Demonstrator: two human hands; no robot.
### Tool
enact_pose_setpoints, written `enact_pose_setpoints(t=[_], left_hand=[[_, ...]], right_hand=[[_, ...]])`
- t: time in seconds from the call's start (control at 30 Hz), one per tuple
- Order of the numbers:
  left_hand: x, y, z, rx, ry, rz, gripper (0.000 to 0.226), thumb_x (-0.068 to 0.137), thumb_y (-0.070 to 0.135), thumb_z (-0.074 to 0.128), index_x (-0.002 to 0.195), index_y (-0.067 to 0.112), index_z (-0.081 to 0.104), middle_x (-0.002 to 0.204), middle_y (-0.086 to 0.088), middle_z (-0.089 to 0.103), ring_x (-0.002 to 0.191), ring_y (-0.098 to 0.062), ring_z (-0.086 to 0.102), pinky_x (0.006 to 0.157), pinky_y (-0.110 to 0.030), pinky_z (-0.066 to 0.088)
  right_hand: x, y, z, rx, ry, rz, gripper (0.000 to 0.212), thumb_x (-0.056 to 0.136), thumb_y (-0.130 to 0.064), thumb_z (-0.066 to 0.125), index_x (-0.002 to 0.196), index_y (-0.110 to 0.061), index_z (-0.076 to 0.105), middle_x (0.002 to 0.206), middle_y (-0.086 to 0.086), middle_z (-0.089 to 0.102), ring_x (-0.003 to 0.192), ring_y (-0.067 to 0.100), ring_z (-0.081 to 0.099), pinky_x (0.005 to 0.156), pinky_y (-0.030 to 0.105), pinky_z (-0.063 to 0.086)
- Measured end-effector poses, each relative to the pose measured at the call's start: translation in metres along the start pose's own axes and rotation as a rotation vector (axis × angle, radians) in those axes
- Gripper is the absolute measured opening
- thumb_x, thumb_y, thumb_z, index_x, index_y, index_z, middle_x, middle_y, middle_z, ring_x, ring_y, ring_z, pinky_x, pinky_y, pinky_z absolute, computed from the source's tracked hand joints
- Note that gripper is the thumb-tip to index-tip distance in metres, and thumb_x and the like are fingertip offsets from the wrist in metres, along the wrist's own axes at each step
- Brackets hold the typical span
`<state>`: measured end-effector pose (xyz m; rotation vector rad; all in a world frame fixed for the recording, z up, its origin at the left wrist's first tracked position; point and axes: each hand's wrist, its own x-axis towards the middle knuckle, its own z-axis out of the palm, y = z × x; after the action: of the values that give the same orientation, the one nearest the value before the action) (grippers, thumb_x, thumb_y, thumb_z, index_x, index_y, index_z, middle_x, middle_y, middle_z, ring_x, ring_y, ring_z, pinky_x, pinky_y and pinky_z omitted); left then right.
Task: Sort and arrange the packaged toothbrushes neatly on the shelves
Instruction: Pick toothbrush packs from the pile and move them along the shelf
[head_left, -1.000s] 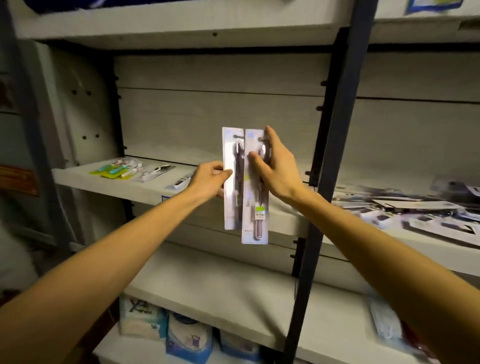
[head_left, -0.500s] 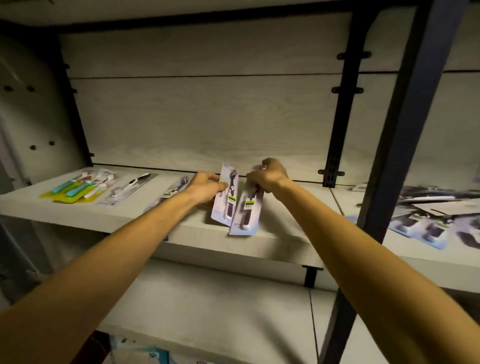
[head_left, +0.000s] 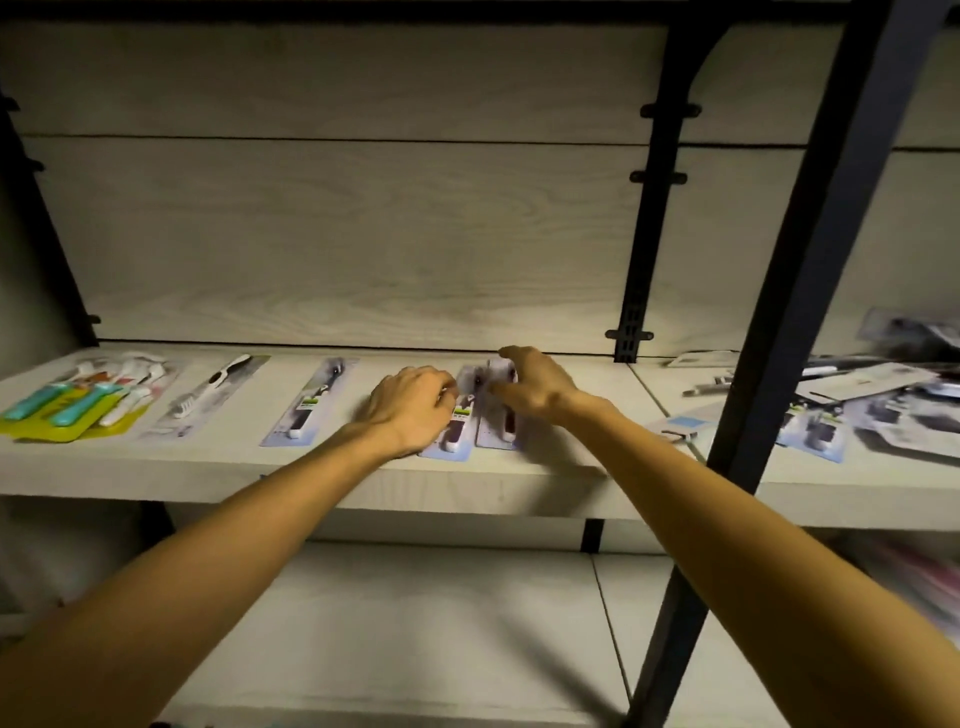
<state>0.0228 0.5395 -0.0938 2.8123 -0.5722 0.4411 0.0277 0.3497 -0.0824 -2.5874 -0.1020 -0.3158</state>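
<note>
Pale wooden shelf (head_left: 156, 467): left hand (head_left: 410, 410) and right hand (head_left: 535, 387) press 2 purple carded toothbrushes (head_left: 457, 431) flat, fingers loosely bent; next, square them beside the matching pack (head_left: 311, 405).

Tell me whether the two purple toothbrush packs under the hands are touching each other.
Cannot tell. In the head view the left pack and right pack lie side by side on the shelf, edges meeting or nearly so; blur hides any gap.

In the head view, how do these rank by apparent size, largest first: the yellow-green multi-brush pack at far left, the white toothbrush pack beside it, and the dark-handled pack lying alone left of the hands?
1. Yellow-green multi-brush pack, clearly widest.
2. White toothbrush pack and the dark-handled pack: these look alike, so I leave them unranked.
</note>
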Motion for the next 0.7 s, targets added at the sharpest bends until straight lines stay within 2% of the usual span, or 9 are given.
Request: enact_pose_setpoints(t=[0.07,0.17,0.23,0.37,0.47,0.57,0.7], left_hand=[[-0.004,0.005,-0.007,-0.016,0.029,0.022,0.029,0.103,0.030,0.041,0.099,0.016,0.065,0.111,-0.007,0.066,0.099,-0.031,0.058,0.076,-0.037,0.043],[-0.013,0.015,-0.015,-0.020,0.063,0.082,0.031,0.104,0.036,0.041,0.110,0.018,0.066,0.115,-0.005,0.065,0.105,-0.029,0.058,0.084,-0.037,0.045],[-0.018,0.023,-0.019,-0.001,0.074,0.147,0.033,0.105,0.037,0.041,0.118,0.017,0.064,0.119,-0.005,0.063,0.109,-0.028,0.057,0.090,-0.038,0.046],[-0.027,0.051,-0.021,-0.001,0.149,0.273,0.036,0.104,0.040,0.041,0.129,0.020,0.058,0.127,-0.003,0.058,0.118,-0.026,0.054,0.096,-0.038,0.044],[-0.036,0.076,-0.018,0.029,0.189,0.357,0.041,0.102,0.041,0.041,0.135,0.020,0.054,0.136,-0.002,0.055,0.122,-0.024,0.052,0.099,-0.039,0.042],[-0.048,0.096,-0.018,0.068,0.172,0.354,0.042,0.102,0.042,0.039,0.135,0.019,0.054,0.136,-0.003,0.056,0.122,-0.023,0.052,0.101,-0.040,0.041],[-0.062,0.120,-0.022,0.076,0.192,0.343,0.040,0.102,0.041,0.041,0.131,0.019,0.057,0.132,-0.002,0.058,0.119,-0.023,0.055,0.097,-0.040,0.043]], right_hand=[[-0.010,-0.004,-0.002,-0.026,-0.046,0.051,0.052,0.096,-0.040,0.056,0.140,-0.012,0.050,0.139,0.011,0.057,0.121,0.031,0.056,0.102,0.041,0.046],[-0.033,-0.009,-0.007,-0.063,-0.081,0.059,0.047,0.101,-0.040,0.049,0.140,-0.013,0.049,0.138,0.013,0.058,0.118,0.030,0.057,0.099,0.039,0.047],[-0.053,-0.011,-0.014,-0.084,-0.047,0.026,0.044,0.101,-0.040,0.047,0.138,-0.015,0.051,0.135,0.012,0.060,0.115,0.030,0.059,0.092,0.034,0.047],[-0.097,-0.009,-0.038,-0.323,0.063,-0.080,0.046,0.100,-0.038,0.049,0.143,-0.020,0.048,0.143,0.007,0.053,0.123,0.027,0.054,0.099,0.040,0.048],[-0.128,-0.003,-0.055,-0.457,0.125,-0.172,0.045,0.101,-0.035,0.048,0.144,-0.020,0.047,0.146,0.004,0.050,0.124,0.025,0.054,0.097,0.041,0.051],[-0.156,0.007,-0.071,-0.505,0.203,-0.251,0.044,0.102,-0.031,0.047,0.144,-0.018,0.047,0.145,0.004,0.050,0.127,0.024,0.052,0.097,0.039,0.050],[-0.194,0.025,-0.092,-0.560,0.288,-0.384,0.038,0.101,-0.028,0.047,0.136,-0.016,0.055,0.134,0.004,0.058,0.120,0.022,0.056,0.086,0.039,0.056]])
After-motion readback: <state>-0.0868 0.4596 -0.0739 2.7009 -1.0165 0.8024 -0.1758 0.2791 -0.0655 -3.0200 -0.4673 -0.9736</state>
